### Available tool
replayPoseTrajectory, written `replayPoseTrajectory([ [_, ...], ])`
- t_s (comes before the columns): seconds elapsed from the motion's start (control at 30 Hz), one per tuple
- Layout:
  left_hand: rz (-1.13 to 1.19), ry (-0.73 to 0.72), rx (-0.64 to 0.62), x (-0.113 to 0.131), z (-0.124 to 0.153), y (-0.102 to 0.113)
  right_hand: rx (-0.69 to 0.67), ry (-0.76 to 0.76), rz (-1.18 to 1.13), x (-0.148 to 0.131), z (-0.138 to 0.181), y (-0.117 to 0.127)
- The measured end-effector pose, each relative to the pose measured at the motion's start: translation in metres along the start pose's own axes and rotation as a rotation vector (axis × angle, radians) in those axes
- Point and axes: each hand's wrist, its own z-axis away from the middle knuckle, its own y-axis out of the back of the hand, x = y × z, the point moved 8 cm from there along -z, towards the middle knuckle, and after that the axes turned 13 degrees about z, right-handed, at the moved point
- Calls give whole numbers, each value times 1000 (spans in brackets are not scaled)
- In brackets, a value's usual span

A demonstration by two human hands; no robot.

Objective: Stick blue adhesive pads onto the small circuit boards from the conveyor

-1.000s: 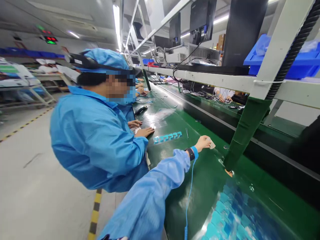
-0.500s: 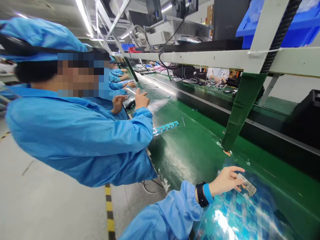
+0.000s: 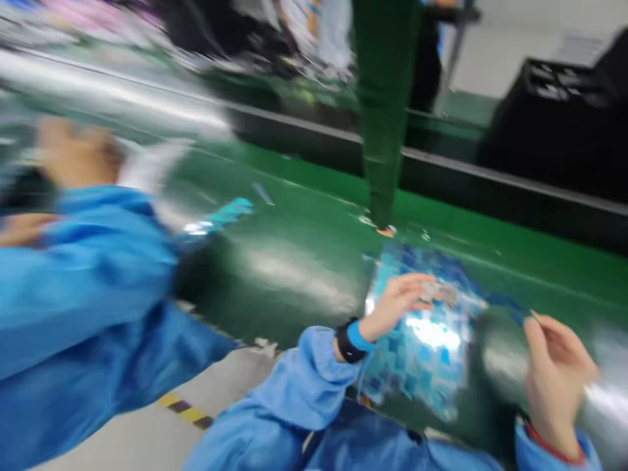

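Observation:
My left hand point(image 3: 392, 302), with a black band and a blue strap at its wrist, pinches a small silvery metal part point(image 3: 444, 293) with cutouts. It hovers over a shiny sheet point(image 3: 417, 366) crowded with many blue film pieces. To the right, my right hand point(image 3: 559, 373) has its thumb and forefinger pressed together on a thin dark blue film strip point(image 3: 507, 304). The strip reaches toward the sheet's right side; motion blur hides whether it touches the sheet.
A green post point(image 3: 385, 131) rises behind the sheet from the green bench point(image 3: 299, 229). At left, a co-worker's blue sleeve point(image 3: 98, 261) lies over the bench edge near a turquoise strip point(image 3: 226, 214). A black box point(image 3: 534, 124) stands at the back right.
My view has swung right and down. My right hand with the blue strip has come into view. My left hand still holds the metal part.

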Motion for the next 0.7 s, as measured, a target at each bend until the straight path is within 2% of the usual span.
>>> replayPoseTrajectory([
  [0.03,40,34,-4,-1,0,0,-46,-62,-76,3,-1,-6],
  [0.1,66,47,7,0,-2,2,-227,-160,-268,7,-3,-30],
  [0.2,68,66,9,1,0,0,-325,-228,-289,6,-3,-49],
  [0.3,85,77,-4,0,8,-8,-419,-224,-312,-4,5,-61],
  [0.7,127,97,45,-4,22,-13,-448,-96,-203,-25,15,-69],
])
